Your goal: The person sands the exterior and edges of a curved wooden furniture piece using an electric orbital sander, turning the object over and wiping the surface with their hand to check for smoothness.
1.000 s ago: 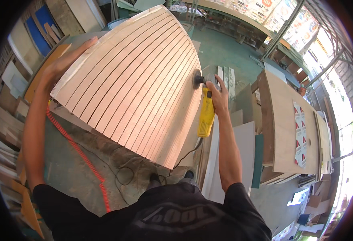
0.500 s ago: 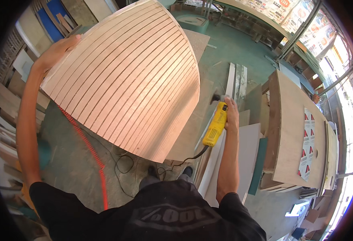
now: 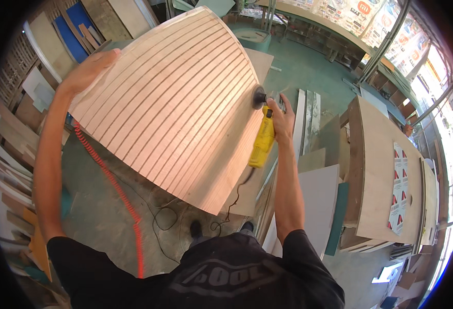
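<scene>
1. Over the workshop floor (image 3: 103, 216), a big curved wooden panel (image 3: 170, 103) with dark parallel grooves fills the centre-left of the view, held up off the ground and tilted.
2. Left hand (image 3: 90, 72): flat on the panel's upper-left edge, fingers spread over the rim, palm pressing the wood. Arm runs down the left side of the view.
3. Right hand (image 3: 280, 121): fingers wrapped tight round the yellow grinder (image 3: 262, 141), gripping it near its head.
4. Grinder's black disc end (image 3: 259, 97) sits against the panel's right edge, about halfway up; yellow body points down toward the person.
5. Black cord (image 3: 231, 206) leaves the grinder's lower end and trails to the floor, looping near the person's feet (image 3: 195, 229).
6. Red coiled hose (image 3: 115, 185) runs from under the panel's left side down across the floor.
7. Right of the person: a plywood cabinet (image 3: 376, 170) lying on its side, w/ a white label sheet (image 3: 399, 190) bearing red marks on it. White board (image 3: 314, 206) and a teal board (image 3: 337, 216) lean between cabinet and person.
8. Left edge: stacked wood offcuts and boards (image 3: 10, 154); blue board (image 3: 69, 31) top left.
9. Narrow planks (image 3: 306, 118) lie on the green floor just beyond the right hand.
</scene>
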`<move>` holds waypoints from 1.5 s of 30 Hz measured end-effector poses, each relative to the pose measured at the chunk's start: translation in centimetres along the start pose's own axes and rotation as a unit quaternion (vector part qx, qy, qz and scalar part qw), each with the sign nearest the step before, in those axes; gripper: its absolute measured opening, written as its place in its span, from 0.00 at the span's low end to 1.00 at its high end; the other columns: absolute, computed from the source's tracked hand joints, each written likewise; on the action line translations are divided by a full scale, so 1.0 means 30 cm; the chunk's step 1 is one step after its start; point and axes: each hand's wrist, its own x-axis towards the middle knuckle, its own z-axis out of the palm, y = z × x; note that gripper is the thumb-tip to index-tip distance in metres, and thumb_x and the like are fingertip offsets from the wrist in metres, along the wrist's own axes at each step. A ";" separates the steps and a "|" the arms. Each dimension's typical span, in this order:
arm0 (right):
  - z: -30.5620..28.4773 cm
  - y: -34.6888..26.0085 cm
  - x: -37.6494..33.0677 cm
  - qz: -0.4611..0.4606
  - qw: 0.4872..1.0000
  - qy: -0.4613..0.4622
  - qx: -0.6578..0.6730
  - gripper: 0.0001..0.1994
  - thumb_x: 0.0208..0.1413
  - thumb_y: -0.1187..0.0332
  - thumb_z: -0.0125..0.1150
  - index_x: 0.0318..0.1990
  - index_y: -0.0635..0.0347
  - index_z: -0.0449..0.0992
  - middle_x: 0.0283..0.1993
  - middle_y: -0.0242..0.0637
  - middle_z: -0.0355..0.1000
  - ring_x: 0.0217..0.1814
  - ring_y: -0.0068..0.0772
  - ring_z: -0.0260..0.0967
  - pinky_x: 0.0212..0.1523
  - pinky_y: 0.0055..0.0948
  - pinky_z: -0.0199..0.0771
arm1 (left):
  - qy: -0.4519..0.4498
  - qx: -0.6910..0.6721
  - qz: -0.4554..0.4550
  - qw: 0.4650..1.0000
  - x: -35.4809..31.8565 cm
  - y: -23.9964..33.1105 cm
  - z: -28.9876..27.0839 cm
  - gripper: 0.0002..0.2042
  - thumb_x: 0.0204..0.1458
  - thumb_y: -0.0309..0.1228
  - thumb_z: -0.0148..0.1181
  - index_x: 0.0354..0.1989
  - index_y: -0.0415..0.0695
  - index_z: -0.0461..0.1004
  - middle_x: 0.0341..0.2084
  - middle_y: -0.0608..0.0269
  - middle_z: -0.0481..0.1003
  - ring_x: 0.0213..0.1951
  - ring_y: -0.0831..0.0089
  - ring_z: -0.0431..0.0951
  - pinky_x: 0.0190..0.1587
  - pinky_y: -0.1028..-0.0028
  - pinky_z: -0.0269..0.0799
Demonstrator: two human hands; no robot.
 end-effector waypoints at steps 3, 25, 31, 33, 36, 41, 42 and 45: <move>0.053 -0.125 -0.001 0.001 0.999 -0.027 -0.027 0.37 0.56 0.60 0.75 0.70 0.68 0.70 0.47 0.44 0.81 0.40 0.29 0.78 0.44 0.29 0.78 | -0.018 -0.004 -0.042 0.999 -0.011 0.027 -0.018 0.32 0.72 0.56 0.47 0.63 0.37 0.76 0.57 0.59 0.78 0.57 0.72 0.75 0.67 0.71 0.64; 0.538 -0.631 0.172 -0.185 0.943 -0.109 -0.254 0.34 0.53 0.53 0.76 0.67 0.58 0.76 0.41 0.41 0.82 0.36 0.27 0.79 0.39 0.30 0.80 | -0.028 -0.086 0.003 0.996 0.024 -0.020 -0.007 0.28 0.71 0.52 0.50 0.52 0.33 0.79 0.44 0.65 0.81 0.44 0.77 0.76 0.51 0.72 0.73; 0.510 -0.595 0.050 -0.168 0.948 -0.079 -0.257 0.36 0.48 0.51 0.78 0.64 0.55 0.79 0.45 0.43 0.82 0.42 0.31 0.81 0.46 0.33 0.82 | -0.015 -0.073 -0.045 0.996 0.036 -0.016 -0.002 0.33 0.70 0.58 0.51 0.53 0.34 0.82 0.46 0.61 0.82 0.46 0.77 0.77 0.53 0.74 0.72; 0.422 -0.526 -0.006 -0.143 0.959 -0.062 -0.239 0.35 0.48 0.52 0.78 0.64 0.58 0.78 0.45 0.43 0.82 0.42 0.30 0.81 0.45 0.32 0.81 | -0.047 -0.117 -0.053 0.991 0.054 -0.036 0.002 0.32 0.70 0.56 0.53 0.57 0.33 0.80 0.50 0.58 0.81 0.49 0.76 0.78 0.53 0.74 0.73; 0.317 -0.388 -0.118 -0.107 0.976 -0.039 -0.184 0.33 0.52 0.57 0.76 0.64 0.62 0.76 0.44 0.41 0.82 0.41 0.28 0.80 0.43 0.29 0.80 | -0.054 -0.210 -0.071 0.974 0.066 -0.100 -0.011 0.32 0.70 0.54 0.54 0.62 0.33 0.76 0.56 0.57 0.80 0.51 0.75 0.78 0.55 0.74 0.73; 0.066 -0.065 -0.229 0.028 0.998 0.033 -0.050 0.33 0.56 0.61 0.74 0.68 0.61 0.73 0.43 0.41 0.81 0.38 0.28 0.79 0.39 0.28 0.80 | -0.014 -0.232 -0.110 0.966 0.080 -0.071 0.015 0.31 0.70 0.53 0.54 0.64 0.34 0.75 0.54 0.59 0.80 0.51 0.77 0.79 0.56 0.75 0.73; 0.046 -0.008 -0.248 0.048 0.998 0.038 -0.018 0.33 0.56 0.62 0.74 0.69 0.61 0.72 0.43 0.42 0.81 0.37 0.28 0.79 0.38 0.29 0.80 | 0.018 -0.222 -0.114 0.968 0.070 -0.070 -0.002 0.31 0.70 0.52 0.54 0.64 0.33 0.75 0.56 0.59 0.79 0.52 0.76 0.78 0.57 0.75 0.72; -0.067 0.182 -0.291 0.086 0.993 0.077 0.033 0.34 0.56 0.62 0.74 0.70 0.60 0.71 0.42 0.42 0.80 0.33 0.30 0.78 0.31 0.31 0.79 | 0.063 -0.202 -0.091 0.973 0.085 -0.121 -0.007 0.31 0.72 0.51 0.52 0.67 0.33 0.71 0.60 0.58 0.76 0.57 0.75 0.76 0.61 0.75 0.70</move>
